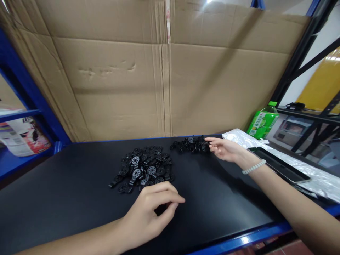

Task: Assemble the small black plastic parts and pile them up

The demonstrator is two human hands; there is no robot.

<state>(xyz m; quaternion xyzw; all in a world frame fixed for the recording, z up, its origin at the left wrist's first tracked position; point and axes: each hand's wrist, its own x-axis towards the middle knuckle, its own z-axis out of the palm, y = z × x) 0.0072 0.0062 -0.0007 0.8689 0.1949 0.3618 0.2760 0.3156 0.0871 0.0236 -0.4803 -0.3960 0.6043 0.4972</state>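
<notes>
Overall, the work is looking unfinished: small black parts (136,173) are lying loose in two heaps, and nothing is showing which heap is dealt with and which is left. A tall wall of creased brown cardboard (119,71) is filling the background. Below it, a smooth black desk (66,191) with a blue edge is spreading across the view. A blue frame (29,88) is standing at the left, and black shelving (305,46) is rising at the right. A crinkled silvery sheet (321,186) is running along the right side. The larger heap (151,170), full of holed round discs, is sitting left of centre and seems to be holding most of the parts. A flat dark panel (278,164) is lying by the sheet, and a green bottle (262,122) is standing in the far right corner. The smaller heap (190,144) is lying near the cardboard. The left hand (156,209) is poised just in front of the larger heap, its grip pressed together, no part showing. The right hand (225,148) is hovering at the smaller heap's right end, its grip loosely spread; whether it is touching a part cannot be told. A pale beaded bracelet (254,167) is circling that wrist.
</notes>
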